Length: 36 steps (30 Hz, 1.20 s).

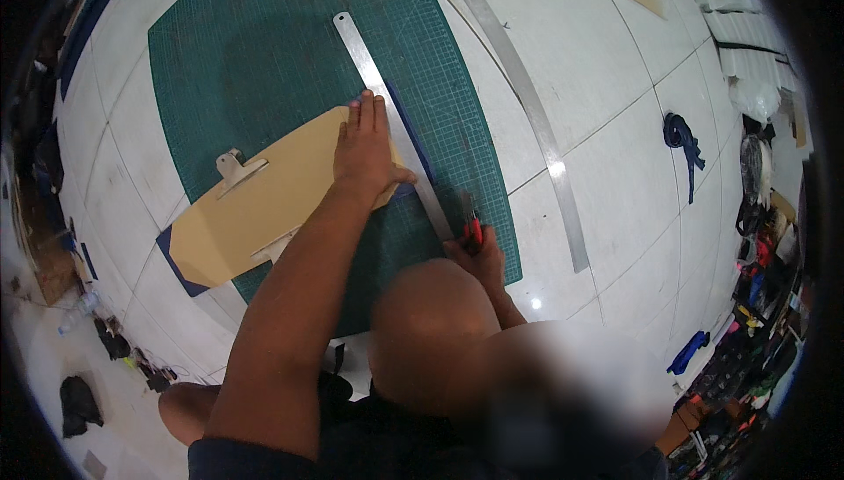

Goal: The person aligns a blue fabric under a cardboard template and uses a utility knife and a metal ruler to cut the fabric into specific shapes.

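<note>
My left hand (362,153) lies flat, fingers stretched forward and thumb spread, across a steel ruler (356,43) and the end of a tan pattern board (237,216). Beneath the board is dark blue sheet material (182,271), which shows at its left end and beside the ruler. A metal bulldog clip (236,170) grips the board's far edge; another clip (274,248) at the near edge is partly behind my forearm. My right hand (482,260) is closed around a red utility knife (476,230), close to the ruler's near end. The knife's blade tip is too small to make out.
A green cutting mat (255,58) lies under the work on a white tiled floor (624,172). To its right is a long metal strip (536,111). Farther right lie a dark blue fabric coil (681,137) and cluttered materials. My knee (431,330) rises close to my right hand.
</note>
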{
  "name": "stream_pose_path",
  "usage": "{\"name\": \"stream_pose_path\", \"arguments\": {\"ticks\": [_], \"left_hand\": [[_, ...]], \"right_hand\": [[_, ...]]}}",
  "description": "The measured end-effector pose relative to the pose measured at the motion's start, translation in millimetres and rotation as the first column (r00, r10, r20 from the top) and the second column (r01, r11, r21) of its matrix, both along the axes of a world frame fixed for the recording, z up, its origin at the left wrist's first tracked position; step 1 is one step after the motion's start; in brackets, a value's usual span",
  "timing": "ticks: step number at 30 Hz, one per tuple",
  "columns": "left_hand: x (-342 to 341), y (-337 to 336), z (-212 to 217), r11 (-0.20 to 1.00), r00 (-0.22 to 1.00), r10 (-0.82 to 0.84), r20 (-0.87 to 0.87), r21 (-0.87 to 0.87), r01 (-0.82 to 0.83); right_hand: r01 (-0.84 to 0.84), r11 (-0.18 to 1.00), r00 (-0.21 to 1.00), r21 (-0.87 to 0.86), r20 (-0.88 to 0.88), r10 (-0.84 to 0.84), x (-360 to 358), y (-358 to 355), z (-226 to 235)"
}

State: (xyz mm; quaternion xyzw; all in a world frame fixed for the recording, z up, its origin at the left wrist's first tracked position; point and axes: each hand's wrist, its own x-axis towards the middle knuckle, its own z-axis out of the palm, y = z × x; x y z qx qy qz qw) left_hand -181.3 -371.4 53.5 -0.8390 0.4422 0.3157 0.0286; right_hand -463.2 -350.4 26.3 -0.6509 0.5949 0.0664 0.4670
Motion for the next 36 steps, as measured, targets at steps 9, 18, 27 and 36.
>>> {"name": "stream_pose_path", "arguments": {"ticks": [9, 18, 27, 36], "left_hand": [[0, 4, -6, 0.999, 1.0, -0.017, 0.015, 0.034, 0.016], [-2, -2, -5, 0.997, 0.999, -0.034, 0.025, 0.071, 0.032], [0, -2, 0, 0.999, 1.0, 0.009, -0.029, 0.038, -0.008], [2, -6, 3, 0.995, 0.998, -0.054, 0.018, 0.084, 0.052]], "right_hand": [[-0.071, 0.997, 0.997, -0.014, 0.016, 0.071, 0, -11, 2], [-0.102, 0.994, 0.994, -0.049, 0.027, 0.104, -11, -10, -11], [-0.002, 0.998, 0.998, -0.062, 0.069, 0.006, 5, -8, 4], [-0.301, 0.949, 0.953, -0.097, -0.054, 0.297, 137, -66, 65]]}}
